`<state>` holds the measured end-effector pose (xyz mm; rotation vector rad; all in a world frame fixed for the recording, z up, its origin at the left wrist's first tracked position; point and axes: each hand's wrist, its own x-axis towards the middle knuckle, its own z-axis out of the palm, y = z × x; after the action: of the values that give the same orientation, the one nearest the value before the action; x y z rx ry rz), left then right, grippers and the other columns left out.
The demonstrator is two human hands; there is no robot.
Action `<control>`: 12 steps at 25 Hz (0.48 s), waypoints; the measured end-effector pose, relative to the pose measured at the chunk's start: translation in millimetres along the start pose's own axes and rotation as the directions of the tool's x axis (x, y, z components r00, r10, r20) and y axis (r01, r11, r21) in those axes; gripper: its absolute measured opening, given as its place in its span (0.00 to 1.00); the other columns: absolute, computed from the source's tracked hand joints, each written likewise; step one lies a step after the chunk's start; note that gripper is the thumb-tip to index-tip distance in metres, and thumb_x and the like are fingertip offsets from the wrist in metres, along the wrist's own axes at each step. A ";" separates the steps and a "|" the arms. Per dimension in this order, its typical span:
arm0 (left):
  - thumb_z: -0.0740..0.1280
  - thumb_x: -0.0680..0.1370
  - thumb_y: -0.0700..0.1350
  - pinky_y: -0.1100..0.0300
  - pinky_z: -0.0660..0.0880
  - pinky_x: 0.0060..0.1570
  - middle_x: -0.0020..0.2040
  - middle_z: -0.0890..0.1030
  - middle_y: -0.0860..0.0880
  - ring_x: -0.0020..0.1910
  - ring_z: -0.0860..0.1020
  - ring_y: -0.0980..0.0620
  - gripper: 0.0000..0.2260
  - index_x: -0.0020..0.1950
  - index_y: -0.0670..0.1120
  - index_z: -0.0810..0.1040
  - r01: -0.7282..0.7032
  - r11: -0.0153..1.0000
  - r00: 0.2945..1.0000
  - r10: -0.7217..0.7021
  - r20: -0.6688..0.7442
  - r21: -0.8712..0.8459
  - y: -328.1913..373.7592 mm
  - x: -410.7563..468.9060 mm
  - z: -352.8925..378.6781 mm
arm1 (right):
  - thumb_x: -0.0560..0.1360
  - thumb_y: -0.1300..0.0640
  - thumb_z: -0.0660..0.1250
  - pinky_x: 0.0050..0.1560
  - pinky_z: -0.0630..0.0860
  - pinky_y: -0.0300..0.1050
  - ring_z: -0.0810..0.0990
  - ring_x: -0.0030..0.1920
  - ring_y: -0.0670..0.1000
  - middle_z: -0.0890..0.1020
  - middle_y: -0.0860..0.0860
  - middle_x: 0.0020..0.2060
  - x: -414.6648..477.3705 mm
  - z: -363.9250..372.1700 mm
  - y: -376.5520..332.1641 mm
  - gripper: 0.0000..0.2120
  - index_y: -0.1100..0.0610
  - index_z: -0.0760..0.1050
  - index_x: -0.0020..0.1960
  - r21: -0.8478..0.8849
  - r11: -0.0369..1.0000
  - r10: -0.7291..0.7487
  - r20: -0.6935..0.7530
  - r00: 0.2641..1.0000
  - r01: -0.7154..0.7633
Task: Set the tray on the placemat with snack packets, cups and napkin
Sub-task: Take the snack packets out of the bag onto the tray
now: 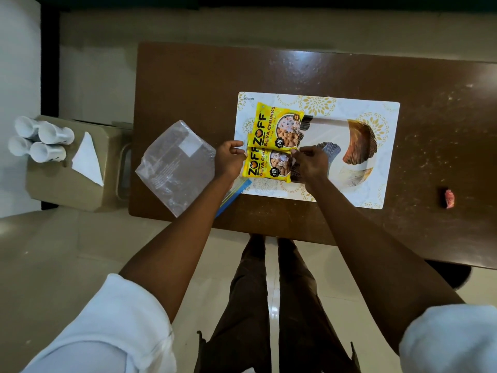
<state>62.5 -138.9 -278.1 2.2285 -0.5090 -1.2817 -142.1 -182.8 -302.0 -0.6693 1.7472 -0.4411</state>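
Both hands, left [229,157] and right [309,162], pinch the near packet [269,165] at the tray's [347,146] left end.

Illumination dim and warm overall; the frame darkens to near black along the 12 o'clock edge. An overhead source gives a broad glare patch on the glossy brown surface [309,68] towards 12 o'clock, with speckled highlights at 3 o'clock. A bright reflective streak shows on the floor [273,305] at 6 o'clock. The clear plastic bag [176,168] carries soft sheen. Wide-angle distortion bows straight edges near the borders. Sleeves at the lower corners are soft and overexposed. Centre detail is acceptably sharp; packet [274,126] lettering is legible.
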 end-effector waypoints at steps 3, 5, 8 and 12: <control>0.70 0.77 0.30 0.47 0.82 0.54 0.52 0.85 0.35 0.48 0.82 0.46 0.15 0.64 0.38 0.81 0.012 1.000 1.000 -0.012 0.001 -0.023 4.1 -33.3 -20.3 | 0.77 0.58 0.76 0.58 0.81 0.58 0.84 0.53 0.58 0.85 0.62 0.55 -22.2 -12.7 -0.8 0.16 0.65 0.81 0.60 -0.076 0.997 -0.017 0.000 1.000 0.017; 0.68 0.77 0.29 0.47 0.81 0.50 0.47 0.83 0.37 0.46 0.81 0.45 0.14 0.62 0.37 0.82 0.039 0.997 0.999 -0.038 0.014 -0.060 7.2 -65.7 -33.6 | 0.78 0.64 0.73 0.49 0.81 0.56 0.83 0.46 0.58 0.85 0.65 0.52 -48.7 -20.3 0.8 0.10 0.67 0.81 0.57 -0.096 0.995 -0.022 0.086 0.996 0.030; 0.68 0.77 0.29 0.52 0.78 0.48 0.45 0.81 0.42 0.44 0.79 0.45 0.13 0.60 0.35 0.82 0.058 0.990 0.998 -0.059 -0.003 -0.127 15.9 -120.1 -64.3 | 0.79 0.65 0.72 0.42 0.77 0.49 0.80 0.41 0.56 0.84 0.64 0.47 -104.6 -14.7 -18.4 0.09 0.69 0.81 0.58 -0.140 0.990 -0.003 0.183 0.983 0.029; 0.68 0.78 0.30 0.52 0.78 0.47 0.49 0.82 0.38 0.47 0.79 0.45 0.12 0.61 0.35 0.82 0.099 0.971 0.993 -0.109 -0.034 -0.217 9.8 -161.7 -109.0 | 0.80 0.64 0.71 0.51 0.79 0.57 0.83 0.45 0.62 0.84 0.65 0.47 -174.9 19.9 -45.2 0.04 0.66 0.80 0.52 -0.208 0.967 -0.076 0.324 0.943 0.149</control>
<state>78.9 -30.6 -116.5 2.1207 -0.2256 -1.2694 -81.8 -104.4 -149.5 -0.9552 1.4719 -0.1960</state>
